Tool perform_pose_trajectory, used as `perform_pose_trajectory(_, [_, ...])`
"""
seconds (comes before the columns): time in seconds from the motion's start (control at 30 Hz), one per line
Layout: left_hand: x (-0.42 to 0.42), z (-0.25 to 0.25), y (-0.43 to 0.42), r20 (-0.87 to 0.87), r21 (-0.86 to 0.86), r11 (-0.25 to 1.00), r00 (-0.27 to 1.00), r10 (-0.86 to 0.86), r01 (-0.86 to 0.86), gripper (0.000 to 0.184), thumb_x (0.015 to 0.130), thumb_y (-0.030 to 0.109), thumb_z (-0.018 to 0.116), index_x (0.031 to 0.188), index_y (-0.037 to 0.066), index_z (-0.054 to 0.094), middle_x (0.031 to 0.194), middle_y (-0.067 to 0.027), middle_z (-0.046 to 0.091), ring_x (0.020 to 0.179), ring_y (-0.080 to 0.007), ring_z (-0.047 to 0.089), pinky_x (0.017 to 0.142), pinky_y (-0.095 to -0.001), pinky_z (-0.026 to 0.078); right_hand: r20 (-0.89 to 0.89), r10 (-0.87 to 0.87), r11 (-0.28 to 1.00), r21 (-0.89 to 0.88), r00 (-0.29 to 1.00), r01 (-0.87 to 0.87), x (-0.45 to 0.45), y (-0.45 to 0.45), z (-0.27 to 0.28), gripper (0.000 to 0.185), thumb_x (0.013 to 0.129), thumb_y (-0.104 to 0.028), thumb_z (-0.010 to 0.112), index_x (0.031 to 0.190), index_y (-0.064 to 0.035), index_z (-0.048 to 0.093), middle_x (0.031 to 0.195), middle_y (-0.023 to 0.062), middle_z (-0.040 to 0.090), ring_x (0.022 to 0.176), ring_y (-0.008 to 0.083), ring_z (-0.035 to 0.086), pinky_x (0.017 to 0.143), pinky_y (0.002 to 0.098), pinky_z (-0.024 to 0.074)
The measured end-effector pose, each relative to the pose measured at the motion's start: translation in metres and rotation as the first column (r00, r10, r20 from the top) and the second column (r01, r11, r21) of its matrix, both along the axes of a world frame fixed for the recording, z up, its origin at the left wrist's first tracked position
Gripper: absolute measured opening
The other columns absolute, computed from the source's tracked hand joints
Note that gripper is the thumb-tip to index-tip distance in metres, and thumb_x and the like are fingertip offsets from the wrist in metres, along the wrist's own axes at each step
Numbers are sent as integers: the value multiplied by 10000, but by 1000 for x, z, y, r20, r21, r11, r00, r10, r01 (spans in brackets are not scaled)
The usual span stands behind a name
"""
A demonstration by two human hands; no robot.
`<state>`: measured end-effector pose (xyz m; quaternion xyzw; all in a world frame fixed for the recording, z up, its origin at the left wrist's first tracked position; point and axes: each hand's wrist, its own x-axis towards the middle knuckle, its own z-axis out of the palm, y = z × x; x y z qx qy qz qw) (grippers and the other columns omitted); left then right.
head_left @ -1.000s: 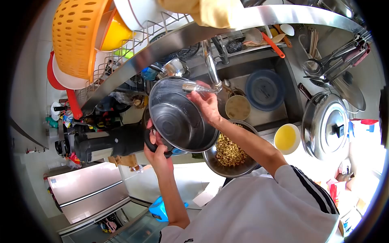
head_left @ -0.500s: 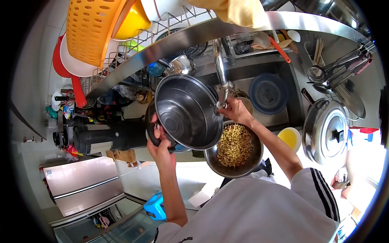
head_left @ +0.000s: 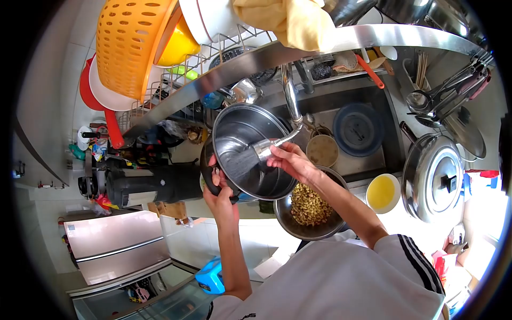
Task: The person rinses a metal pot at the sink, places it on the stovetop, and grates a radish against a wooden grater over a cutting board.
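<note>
My left hand [head_left: 220, 196] is wrapped around the black handle of a dark metal pot [head_left: 226, 130], which is tilted with its inside towards me. My right hand [head_left: 296, 162] grips the spray head [head_left: 262, 150] of a bendable metal faucet [head_left: 289, 98]. Water fans out of the head onto the pot's inner wall. Below my right forearm stands a steel bowl [head_left: 314, 233] of small yellowish-brown pieces [head_left: 309, 205], perhaps nuts or beans. The forearm hides part of that bowl.
The sink [head_left: 394, 144] holds a blue-grey basin [head_left: 358, 129] and a small bowl [head_left: 322, 151]. Right of it are a bowl of yellow liquid [head_left: 381, 193], a large lid [head_left: 437, 176] and hanging utensils [head_left: 448, 90]. A metal-edged rack [head_left: 224, 58] crosses above, holding an orange colander [head_left: 130, 48].
My right hand has pulled the spray head leftwards over the pot's opening, and water now sprays inside. The left hand keeps its hold on the handle. The whole view has shifted slightly.
</note>
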<state>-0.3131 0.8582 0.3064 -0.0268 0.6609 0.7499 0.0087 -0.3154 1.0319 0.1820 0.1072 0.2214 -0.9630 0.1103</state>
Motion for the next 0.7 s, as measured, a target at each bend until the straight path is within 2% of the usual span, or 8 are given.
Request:
perform_pose_trajectory(0.1, [1, -1, 0, -18, 10, 1000, 1000, 3, -3, 732, 561, -161, 357, 1285, -82, 439, 1225, -85, 491, 1199, -181, 456, 895, -178, 367, 17, -104, 992, -72, 994, 105, -13, -14, 5, 291, 895, -171, 623, 1114, 2, 540, 908, 111, 630, 780, 175, 616, 740, 269, 506])
perform_pose_trajectory(0.2, [2, -6, -6, -25, 5, 1000, 1000, -12, 12, 690, 614, -170, 380, 1288, -50, 460, 1011, 5, 464, 1012, -99, 480, 915, -185, 340, 15, -253, 961, -107, 967, 253, -26, -25, 3, 317, 897, -160, 619, 1147, -6, 500, 958, 135, 630, 831, 200, 626, 764, 289, 504])
perform_pose_trajectory(0.3, [1, -7, -5, -62, 28, 999, 998, -34, 36, 758, 545, -154, 356, 1297, -89, 427, 1233, -93, 490, 1197, -185, 459, 901, -182, 368, 19, -411, 909, -63, 911, 412, -42, -33, -7, 337, 893, -133, 620, 1175, -27, 468, 997, 132, 625, 856, 201, 629, 801, 307, 508])
perform_pose_trajectory(0.4, [3, 2, -1, -35, 58, 998, 999, -37, 39, 767, 538, -143, 362, 1302, -99, 416, 1236, -97, 488, 1195, -191, 464, 932, -201, 361, 2, -562, 814, 174, 827, 554, -57, -34, -30, 381, 857, -107, 666, 1172, -44, 461, 994, 100, 621, 834, 161, 624, 765, 292, 528])
perform_pose_trajectory(0.5, [2, 5, -2, -40, 119, 991, 998, -54, 58, 733, 573, -134, 373, 1301, -68, 435, 1278, -105, 469, 1204, -193, 450, 1036, -249, 286, -157, -492, 644, 597, 856, 479, -49, -12, -71, 377, 829, -124, 699, 1118, 3, 491, 924, 89, 638, 777, 150, 643, 667, 283, 541])
perform_pose_trajectory(0.53, [1, 3, -4, -40, 134, 990, 998, -48, 53, 729, 569, -128, 379, 1293, -72, 437, 1293, -113, 463, 1208, -198, 449, 1039, -256, 292, -116, -400, 659, 653, 909, 373, -36, 0, -67, 446, 811, -141, 718, 1154, 13, 479, 909, 69, 644, 778, 136, 646, 649, 276, 541])
perform_pose_trajectory(0.63, [-3, 0, -11, -27, 205, 978, 999, -28, 32, 715, 548, -116, 387, 1260, -88, 448, 1311, -127, 456, 1219, -211, 447, 1043, -275, 317, -128, -153, 651, 732, 980, 198, -10, 28, -69, 453, 822, -109, 697, 1196, 10, 471, 939, 78, 640, 779, 137, 646, 674, 272, 549])
perform_pose_trajectory(0.7, [-5, 5, -10, -2, 284, 959, 1000, -22, 22, 704, 523, -117, 382, 1223, -101, 461, 1290, -125, 470, 1221, -218, 445, 1036, -283, 344, -173, -36, 766, 628, 984, 138, -2, 45, -69, 411, 852, -39, 621, 1224, 24, 460, 996, 112, 632, 778, 157, 653, 733, 284, 555])
